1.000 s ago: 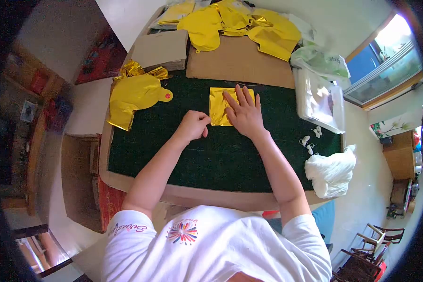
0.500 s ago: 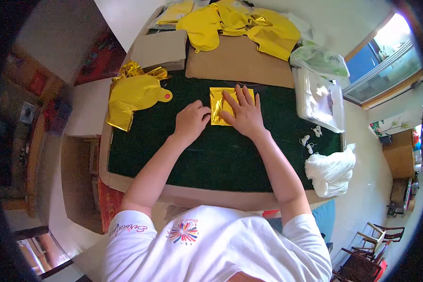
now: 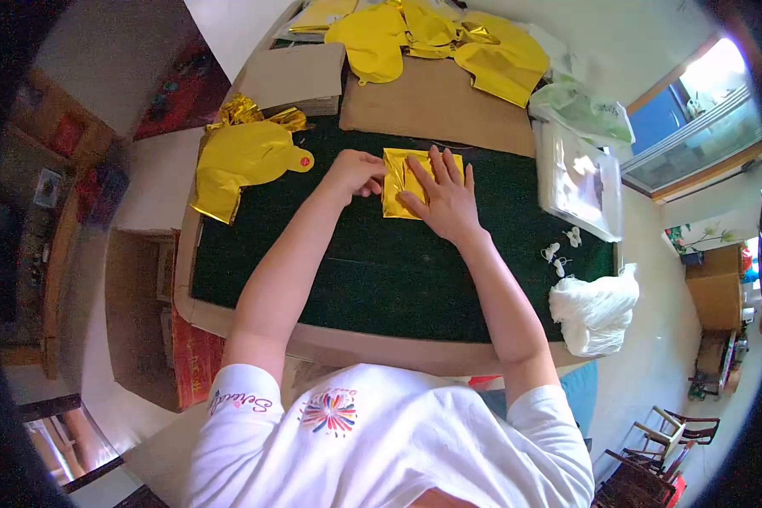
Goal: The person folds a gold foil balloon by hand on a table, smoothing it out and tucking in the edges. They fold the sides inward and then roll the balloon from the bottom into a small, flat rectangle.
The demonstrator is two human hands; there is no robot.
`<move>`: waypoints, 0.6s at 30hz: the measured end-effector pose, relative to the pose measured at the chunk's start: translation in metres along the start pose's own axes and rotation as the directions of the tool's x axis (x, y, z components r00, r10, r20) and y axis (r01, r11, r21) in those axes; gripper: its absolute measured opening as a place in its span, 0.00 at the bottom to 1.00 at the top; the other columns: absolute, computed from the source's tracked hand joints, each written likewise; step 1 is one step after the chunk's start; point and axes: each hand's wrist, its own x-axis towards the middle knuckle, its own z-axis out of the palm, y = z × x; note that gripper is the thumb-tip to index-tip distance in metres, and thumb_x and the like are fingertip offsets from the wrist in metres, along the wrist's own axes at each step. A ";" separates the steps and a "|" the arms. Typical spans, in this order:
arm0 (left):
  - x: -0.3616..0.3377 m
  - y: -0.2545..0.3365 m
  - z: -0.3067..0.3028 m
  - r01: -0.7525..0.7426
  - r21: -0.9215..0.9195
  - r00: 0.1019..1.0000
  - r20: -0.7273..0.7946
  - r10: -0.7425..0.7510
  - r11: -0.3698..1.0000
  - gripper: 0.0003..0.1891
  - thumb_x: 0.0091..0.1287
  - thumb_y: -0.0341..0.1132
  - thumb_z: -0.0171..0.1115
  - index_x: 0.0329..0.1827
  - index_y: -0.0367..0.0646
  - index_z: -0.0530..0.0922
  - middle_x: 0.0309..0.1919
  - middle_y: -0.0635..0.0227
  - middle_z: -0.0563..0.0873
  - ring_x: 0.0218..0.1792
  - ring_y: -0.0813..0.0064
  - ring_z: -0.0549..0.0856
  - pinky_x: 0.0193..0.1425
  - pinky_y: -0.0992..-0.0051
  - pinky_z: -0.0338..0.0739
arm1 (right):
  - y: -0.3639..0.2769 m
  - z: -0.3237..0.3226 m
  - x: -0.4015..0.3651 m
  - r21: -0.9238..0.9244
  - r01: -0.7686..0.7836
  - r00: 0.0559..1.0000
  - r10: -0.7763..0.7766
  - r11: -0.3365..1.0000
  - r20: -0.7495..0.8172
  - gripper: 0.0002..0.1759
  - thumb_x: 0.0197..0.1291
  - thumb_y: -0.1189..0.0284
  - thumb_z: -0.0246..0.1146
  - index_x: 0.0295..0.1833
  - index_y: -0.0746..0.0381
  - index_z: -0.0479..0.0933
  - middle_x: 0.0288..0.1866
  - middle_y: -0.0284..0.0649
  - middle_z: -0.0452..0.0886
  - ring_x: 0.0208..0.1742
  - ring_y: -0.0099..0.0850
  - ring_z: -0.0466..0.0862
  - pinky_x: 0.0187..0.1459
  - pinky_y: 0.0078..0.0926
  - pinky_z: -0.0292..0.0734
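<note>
A gold foil balloon (image 3: pixel 393 188), folded into a flat shiny square, lies on the dark green table mat (image 3: pixel 381 279). My right hand (image 3: pixel 447 201) rests palm down across its right half, fingers stretched and spread. At the square's upper left edge is my left hand (image 3: pixel 353 175), its fingers curled and the tips pinching at the foil; the exact grip is partly hidden. To the left, another gold balloon (image 3: pixel 247 162) lies unfolded, with a round tab and a red dot.
Several gold balloons (image 3: pixel 372 46) lie at the back over a brown cardboard sheet (image 3: pixel 436 102). A cardboard stack (image 3: pixel 292 76) stands back left. On the right are a clear plastic bag stack (image 3: pixel 577 182), small white string bundles (image 3: pixel 559 258) and a white string hank (image 3: pixel 594 311).
My left hand has moved up along the foil's left side, from its lower part to near its upper corner. My right hand stays flat on the foil. The view has shifted slightly.
</note>
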 end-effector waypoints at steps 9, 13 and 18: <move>0.023 0.018 0.001 0.031 0.063 0.992 -0.125 -0.023 0.998 0.07 0.60 0.30 0.67 0.36 0.34 0.84 0.28 0.62 0.87 0.19 0.78 0.82 0.17 0.80 0.69 | 0.000 0.000 0.000 -0.021 0.007 1.000 -0.007 1.000 0.009 0.38 0.65 0.37 0.47 0.76 0.42 0.59 0.79 0.47 0.53 0.80 0.46 0.51 0.74 0.59 0.43; 0.017 0.019 0.006 -0.026 0.111 0.982 -0.182 0.046 0.994 0.07 0.60 0.30 0.66 0.36 0.34 0.84 0.25 0.63 0.86 0.17 0.78 0.82 0.15 0.77 0.69 | -0.001 -0.002 0.000 -0.021 -0.006 0.999 0.007 1.000 0.038 0.38 0.65 0.37 0.46 0.76 0.42 0.59 0.79 0.47 0.53 0.80 0.46 0.51 0.74 0.58 0.43; -0.006 0.006 0.019 -0.337 0.701 0.657 -0.303 0.690 0.629 0.08 0.61 0.29 0.65 0.41 0.37 0.82 0.40 0.58 0.85 0.40 0.63 0.85 0.41 0.65 0.80 | -0.001 -0.001 0.000 -0.020 -0.001 1.000 0.001 1.000 0.028 0.38 0.65 0.37 0.46 0.76 0.42 0.60 0.79 0.48 0.53 0.80 0.46 0.51 0.74 0.59 0.43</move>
